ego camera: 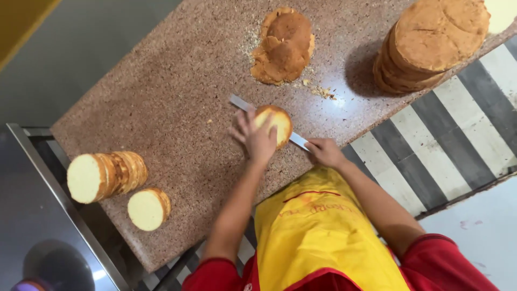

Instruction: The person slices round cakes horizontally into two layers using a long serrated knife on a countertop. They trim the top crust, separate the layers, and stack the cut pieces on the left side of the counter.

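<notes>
A round sponge cake (276, 123) lies on the speckled stone counter (177, 91). My left hand (253, 137) rests flat on top of it, fingers spread. My right hand (325, 152) grips the handle of a long knife (241, 104); the blade passes sideways through the cake and its tip sticks out on the far side.
A heap of brown cake trimmings (284, 46) and crumbs lies beyond the cake. A tall stack of round cakes (431, 43) stands at the counter's right end. Stacks of pale cut layers (107, 175) and a smaller one (148, 208) stand at the left. Striped floor (431, 145) lies beside the counter.
</notes>
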